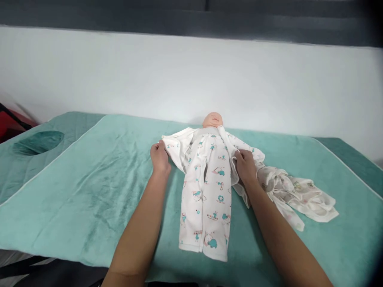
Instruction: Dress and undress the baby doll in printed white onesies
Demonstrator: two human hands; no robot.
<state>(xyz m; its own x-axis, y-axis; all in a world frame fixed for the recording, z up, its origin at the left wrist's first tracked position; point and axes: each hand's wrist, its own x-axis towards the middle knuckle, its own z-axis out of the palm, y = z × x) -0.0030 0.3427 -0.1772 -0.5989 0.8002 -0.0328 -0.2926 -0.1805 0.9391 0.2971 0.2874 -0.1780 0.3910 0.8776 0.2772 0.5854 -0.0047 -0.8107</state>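
Observation:
A baby doll [213,119] lies on its back, dressed in white printed baby trousers [206,199] and a white baby jacket [179,137] that hangs open at the front. Only the doll's head shows; its limbs are hidden by the cloth. My left hand [160,157] pinches the edge of the jacket's front panel, spread out to the left. On the other side, my right hand [245,165] is closed on the opposite front edge, beside the trousers' waist and the printed sleeve.
To the right lies a crumpled pile of pale printed baby clothes [295,193]. A green velvety cover [89,191] drapes the bed, with a round face hole [38,142] at the left. A white wall [191,75] stands behind.

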